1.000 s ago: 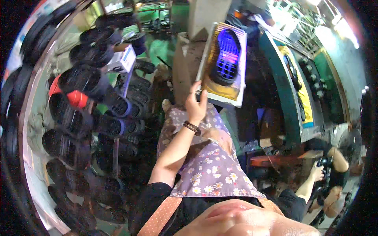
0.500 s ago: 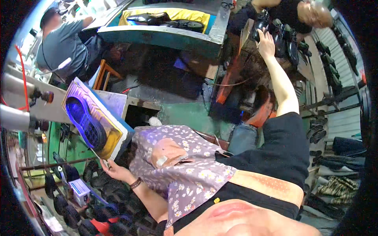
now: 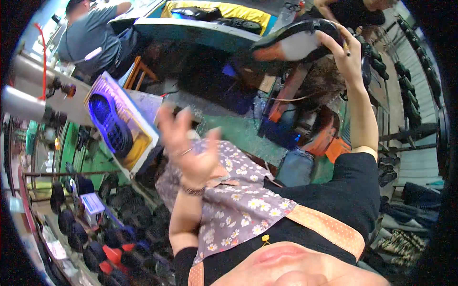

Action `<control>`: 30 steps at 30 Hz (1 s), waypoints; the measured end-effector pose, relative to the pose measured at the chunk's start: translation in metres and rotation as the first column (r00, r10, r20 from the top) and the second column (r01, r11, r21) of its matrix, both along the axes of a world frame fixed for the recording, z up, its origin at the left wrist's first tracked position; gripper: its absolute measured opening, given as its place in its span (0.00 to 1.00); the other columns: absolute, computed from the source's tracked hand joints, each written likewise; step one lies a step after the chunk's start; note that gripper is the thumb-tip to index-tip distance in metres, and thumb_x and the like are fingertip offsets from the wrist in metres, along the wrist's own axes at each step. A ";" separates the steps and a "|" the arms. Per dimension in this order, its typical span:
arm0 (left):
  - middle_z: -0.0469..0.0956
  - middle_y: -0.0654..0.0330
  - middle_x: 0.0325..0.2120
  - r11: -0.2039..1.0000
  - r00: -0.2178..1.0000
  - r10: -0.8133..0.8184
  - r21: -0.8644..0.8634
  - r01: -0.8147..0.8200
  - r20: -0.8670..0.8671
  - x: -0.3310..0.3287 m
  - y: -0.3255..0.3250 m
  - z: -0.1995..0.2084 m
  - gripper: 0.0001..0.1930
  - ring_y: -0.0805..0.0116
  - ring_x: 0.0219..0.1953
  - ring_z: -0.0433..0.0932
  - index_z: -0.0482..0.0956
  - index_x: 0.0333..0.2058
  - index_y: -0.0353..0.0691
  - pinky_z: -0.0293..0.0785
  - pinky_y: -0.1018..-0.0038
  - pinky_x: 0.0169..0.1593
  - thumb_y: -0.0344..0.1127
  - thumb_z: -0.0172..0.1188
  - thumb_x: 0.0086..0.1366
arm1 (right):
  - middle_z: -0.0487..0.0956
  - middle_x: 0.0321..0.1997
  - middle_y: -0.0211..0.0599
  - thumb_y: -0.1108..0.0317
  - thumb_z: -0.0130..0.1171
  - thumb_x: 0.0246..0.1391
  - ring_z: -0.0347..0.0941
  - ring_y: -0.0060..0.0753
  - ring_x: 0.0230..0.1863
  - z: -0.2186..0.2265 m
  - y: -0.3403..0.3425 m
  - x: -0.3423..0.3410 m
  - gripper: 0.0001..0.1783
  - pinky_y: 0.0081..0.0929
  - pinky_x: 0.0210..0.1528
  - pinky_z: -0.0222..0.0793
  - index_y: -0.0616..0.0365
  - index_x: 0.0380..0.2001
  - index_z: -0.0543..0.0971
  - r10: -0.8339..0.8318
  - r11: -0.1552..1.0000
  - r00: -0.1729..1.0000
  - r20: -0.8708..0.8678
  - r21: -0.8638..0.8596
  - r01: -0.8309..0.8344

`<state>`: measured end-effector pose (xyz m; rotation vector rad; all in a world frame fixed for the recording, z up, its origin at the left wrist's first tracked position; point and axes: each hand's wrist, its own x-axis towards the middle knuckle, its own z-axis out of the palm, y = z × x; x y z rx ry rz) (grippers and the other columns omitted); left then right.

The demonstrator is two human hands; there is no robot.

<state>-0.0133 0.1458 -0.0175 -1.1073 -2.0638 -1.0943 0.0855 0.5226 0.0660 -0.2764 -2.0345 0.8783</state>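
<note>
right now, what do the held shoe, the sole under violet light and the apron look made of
Shoe: perhaps leather or synthetic; its black side has a slight sheen.
Sole: likely moulded rubber or plastic, given gridded recesses; violet light obscures its finish.
Apron: probably matte cloth, with soft folds and printed daisies.

sole [image 3: 112,126] on tray [image 3: 138,145], worker's left side. left hand [image 3: 188,143] just right of tray, in front of apron [image 3: 243,190]. shoe [image 3: 300,45] in right hand [image 3: 341,55], far right. bench [image 3: 200,27] ahead, more shoes [image 3: 238,24] on it. co-worker [image 3: 90,38] at bench's left end. box [image 3: 92,204] among racked footwear [image 3: 77,233], near left.
</note>
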 end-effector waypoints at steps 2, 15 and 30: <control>0.56 0.43 0.65 0.984 0.995 -0.026 -0.178 0.007 -0.101 0.014 0.028 0.020 0.48 0.45 0.67 0.55 0.56 0.65 0.38 0.50 0.55 0.68 0.41 0.73 0.47 | 0.81 0.38 0.31 0.59 0.66 0.49 0.76 0.22 0.39 0.007 -0.060 -0.012 0.23 0.20 0.45 0.70 0.64 0.44 0.80 0.306 0.897 0.949 0.069 -0.356 -0.263; 0.75 0.52 0.52 0.301 0.321 -0.850 0.885 -0.356 0.418 0.020 -0.068 -0.030 0.32 0.55 0.53 0.74 0.69 0.57 0.35 0.66 0.59 0.60 0.54 0.53 0.61 | 0.62 0.65 0.47 0.51 0.79 0.29 0.53 0.41 0.69 -0.120 -0.269 -0.046 0.64 0.35 0.70 0.44 0.65 0.67 0.54 0.974 0.118 0.223 -0.045 -0.740 -0.662; 0.77 0.52 0.50 0.795 0.815 0.304 0.340 -0.502 0.494 -0.076 -0.098 0.017 0.27 0.64 0.52 0.75 0.71 0.55 0.32 0.69 0.70 0.57 0.46 0.58 0.65 | 0.75 0.54 0.39 0.68 0.71 0.34 0.70 0.35 0.55 -0.094 -0.264 -0.059 0.43 0.34 0.60 0.65 0.64 0.58 0.67 0.865 -0.134 0.425 -0.268 -0.938 -0.319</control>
